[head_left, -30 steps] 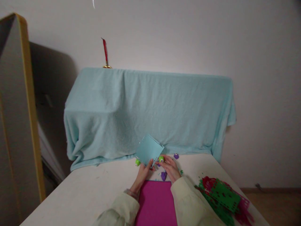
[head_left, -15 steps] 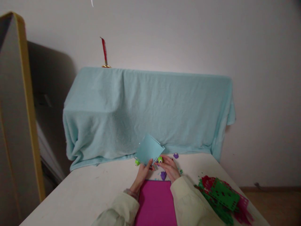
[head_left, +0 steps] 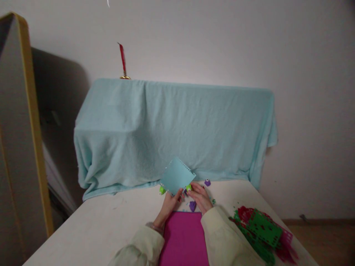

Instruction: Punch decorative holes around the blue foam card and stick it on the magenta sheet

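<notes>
My left hand (head_left: 169, 205) pinches the lower edge of a light blue sheet (head_left: 177, 176) with small holes punched along its upper right edge, and holds it up, tilted, above the white table (head_left: 105, 229). Fingers of my right hand (head_left: 200, 197) are closed on a small green punch (head_left: 189, 187) at the sheet's lower right corner. A second green punch (head_left: 162, 190) sits just left of the sheet. One purple punch (head_left: 192, 205) lies between my hands and another purple punch (head_left: 207, 182) sits farther back. A magenta sheet (head_left: 184, 238) lies flat between my forearms.
A heap of punched green and red sheets (head_left: 263, 232) lies at the table's right edge. A light blue towel (head_left: 172, 125) drapes a long box behind the table, with a red stick on a gold base (head_left: 122, 62) on top. A yellow-edged board (head_left: 19, 129) stands at left.
The blue sheet has shifted slightly right and tilted a little in my left hand. My right hand has stayed on the green punch.
</notes>
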Tool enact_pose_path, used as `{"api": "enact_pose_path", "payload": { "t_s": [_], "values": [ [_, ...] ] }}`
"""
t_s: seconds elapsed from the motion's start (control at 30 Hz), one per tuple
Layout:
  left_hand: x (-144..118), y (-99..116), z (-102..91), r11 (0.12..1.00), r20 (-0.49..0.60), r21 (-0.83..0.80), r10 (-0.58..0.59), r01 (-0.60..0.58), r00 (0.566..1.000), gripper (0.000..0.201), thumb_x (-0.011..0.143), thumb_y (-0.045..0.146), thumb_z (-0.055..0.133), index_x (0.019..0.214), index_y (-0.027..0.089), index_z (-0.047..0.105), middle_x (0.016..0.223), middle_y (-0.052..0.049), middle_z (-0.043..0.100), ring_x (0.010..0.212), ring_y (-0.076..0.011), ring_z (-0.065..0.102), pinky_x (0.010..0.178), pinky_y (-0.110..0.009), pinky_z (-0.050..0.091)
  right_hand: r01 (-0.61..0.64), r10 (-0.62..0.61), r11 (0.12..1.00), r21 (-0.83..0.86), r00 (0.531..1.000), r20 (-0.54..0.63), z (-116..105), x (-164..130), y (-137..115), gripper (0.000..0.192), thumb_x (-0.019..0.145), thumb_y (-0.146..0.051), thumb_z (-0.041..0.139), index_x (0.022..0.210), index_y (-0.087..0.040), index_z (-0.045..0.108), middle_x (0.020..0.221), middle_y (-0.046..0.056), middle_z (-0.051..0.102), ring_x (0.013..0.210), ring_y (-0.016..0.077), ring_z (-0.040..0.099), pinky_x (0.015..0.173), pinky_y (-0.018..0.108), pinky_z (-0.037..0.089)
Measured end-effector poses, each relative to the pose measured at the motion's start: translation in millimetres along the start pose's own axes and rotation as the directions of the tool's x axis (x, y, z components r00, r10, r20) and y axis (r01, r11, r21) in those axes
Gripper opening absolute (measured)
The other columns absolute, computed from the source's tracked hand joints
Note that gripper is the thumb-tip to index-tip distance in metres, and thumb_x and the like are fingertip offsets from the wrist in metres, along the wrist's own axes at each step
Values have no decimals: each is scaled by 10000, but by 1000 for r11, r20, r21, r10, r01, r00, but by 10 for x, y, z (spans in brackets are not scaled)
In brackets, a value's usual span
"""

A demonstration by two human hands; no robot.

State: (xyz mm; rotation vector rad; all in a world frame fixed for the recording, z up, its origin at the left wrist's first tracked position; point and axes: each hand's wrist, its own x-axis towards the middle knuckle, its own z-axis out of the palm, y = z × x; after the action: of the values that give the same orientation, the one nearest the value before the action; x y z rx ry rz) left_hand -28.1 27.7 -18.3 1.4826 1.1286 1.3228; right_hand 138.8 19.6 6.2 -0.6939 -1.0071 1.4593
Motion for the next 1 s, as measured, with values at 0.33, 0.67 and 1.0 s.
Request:
{"api": "enact_pose_path", "payload": {
  "t_s": [0.33, 0.67, 1.0],
  "values": [
    [-47, 69, 9, 1000, -4, -4, -29, 29, 1000, 486, 791, 594, 539, 594, 150, 548, 506, 9, 523, 491, -119, 462, 522, -228, 358, 6, -7, 999, -34, 1000, -20, 32, -13, -67, 306, 699, -331, 756, 971, -222, 667, 1042, 60, 667, 986, 234, 611, 882, 378, 467],
    [-70, 79, 41, 996, 22, -74, -43, 45, 999, 498, 801, 621, 500, 638, 151, 528, 527, 24, 498, 483, -105, 427, 498, -226, 339, -4, 3, 1000, 31, 1000, 20, 24, 1, -29, 264, 720, -361, 738, 905, -186, 670, 982, 66, 669, 971, 221, 603, 927, 390, 449],
    [-88, 266, -9, 980, 6, -150, -132, 132, 991, 563, 752, 700, 490, 750, 149, 600, 566, -5, 566, 560, -160, 484, 555, -268, 379, -87, 93, 989, 119, 995, -43, -16, 36, -17, 405, 775, -459, 651, 1002, -124, 645, 1024, 140, 666, 1060, 296, 577, 909, 436, 450]
  ]
}}
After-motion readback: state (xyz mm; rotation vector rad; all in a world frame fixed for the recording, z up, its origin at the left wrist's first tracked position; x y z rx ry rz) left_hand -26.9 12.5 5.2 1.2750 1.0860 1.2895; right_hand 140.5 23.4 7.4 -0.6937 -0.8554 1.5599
